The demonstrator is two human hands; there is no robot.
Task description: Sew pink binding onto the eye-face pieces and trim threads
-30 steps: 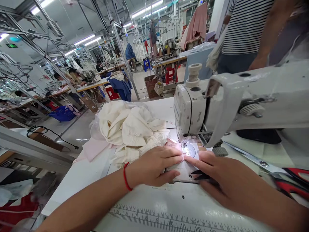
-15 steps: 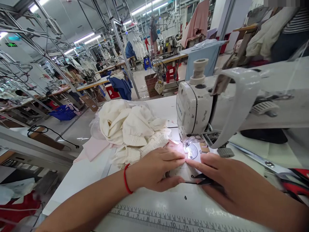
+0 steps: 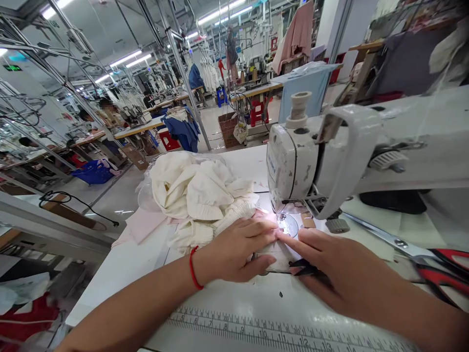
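Observation:
My left hand (image 3: 236,248), with a red cord at the wrist, lies flat with fingers stretched on a small pale pink fabric piece (image 3: 274,254) just in front of the needle of the white sewing machine (image 3: 330,156). My right hand (image 3: 337,271) lies beside it, fingers extended, fingertips meeting the left ones on the same piece. A small black snipper (image 3: 302,268) lies under the right hand's thumb side. The needle area (image 3: 282,217) is lit by the machine lamp.
A heap of cream fabric (image 3: 198,193) sits on the table left of the machine. Red-handled scissors (image 3: 436,269) lie at the right. A printed ruler (image 3: 264,332) runs along the table's front edge. Other sewing stations and people fill the hall behind.
Both hands stay pressed on the fabric piece near the needle, shifting only slightly. The person in the striped shirt behind the machine has left the view.

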